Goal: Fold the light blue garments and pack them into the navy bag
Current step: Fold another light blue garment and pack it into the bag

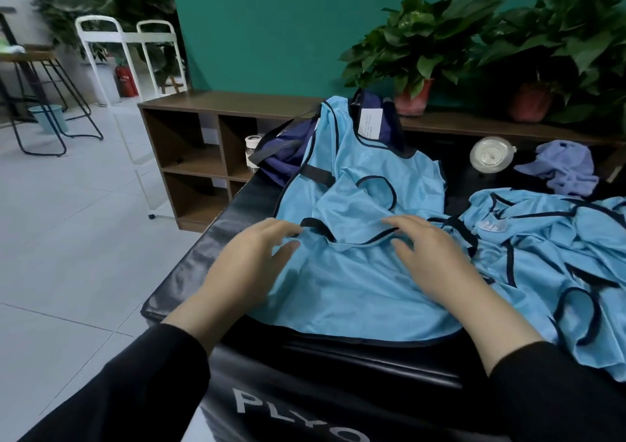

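Observation:
A light blue mesh vest (355, 282) with dark trim lies spread on the black padded box (210, 248). Its upper part drapes up over the navy bag (288, 150), which stands at the far edge. My left hand (250, 262) lies on the vest's left side, fingers straight, fingertips at a dark strap. On the vest's right side rests my right hand (430, 255), fingers spread and flat, near the neckline trim. A heap of more light blue vests (555, 252) lies to the right.
A purple cap (565, 167) and a round clear lid (491, 155) sit behind the heap. A brown low shelf (189, 136) with potted plants (420, 55) runs along the teal wall. Stools and a white rack (111, 52) stand on the tiled floor at left.

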